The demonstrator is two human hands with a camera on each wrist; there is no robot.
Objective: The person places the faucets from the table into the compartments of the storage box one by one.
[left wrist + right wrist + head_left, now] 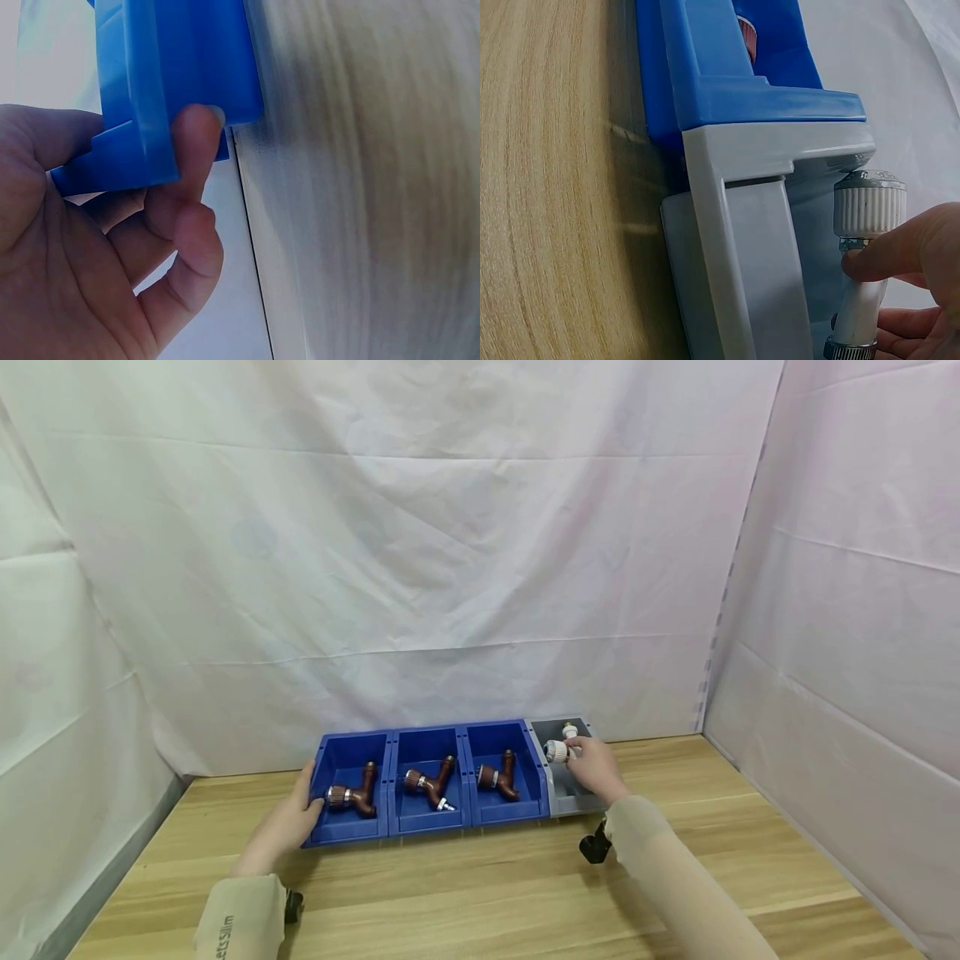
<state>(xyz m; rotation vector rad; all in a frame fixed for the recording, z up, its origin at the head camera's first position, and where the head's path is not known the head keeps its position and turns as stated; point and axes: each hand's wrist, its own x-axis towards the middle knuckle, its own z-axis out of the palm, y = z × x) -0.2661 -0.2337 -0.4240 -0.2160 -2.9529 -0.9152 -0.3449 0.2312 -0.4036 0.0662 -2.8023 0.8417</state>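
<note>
My left hand (pixel 285 827) grips the outer side of the leftmost blue bin (pixel 347 833), its thumb at the rim and fingers around the wall (pixel 154 90) in the left wrist view. In my right hand (pixel 597 767) is a white tap (pixel 557 751), pinched by its body just inside or over the grey bin (pixel 577 804). The right wrist view shows the tap's ribbed knob (pixel 870 206) near the bin's side, with my thumb (pixel 862 266) against the neck. Brown taps lie in the blue bins: one at left (pixel 363 795), one in the middle (pixel 432 785), one at right (pixel 505 779).
The bins stand side by side in a row on a wooden table (pixel 450 893), close to a white curtain (pixel 420 568) at the back. A second white curtain (pixel 840 635) hangs on the right. The middle brown tap has a silver nozzle (pixel 446 806).
</note>
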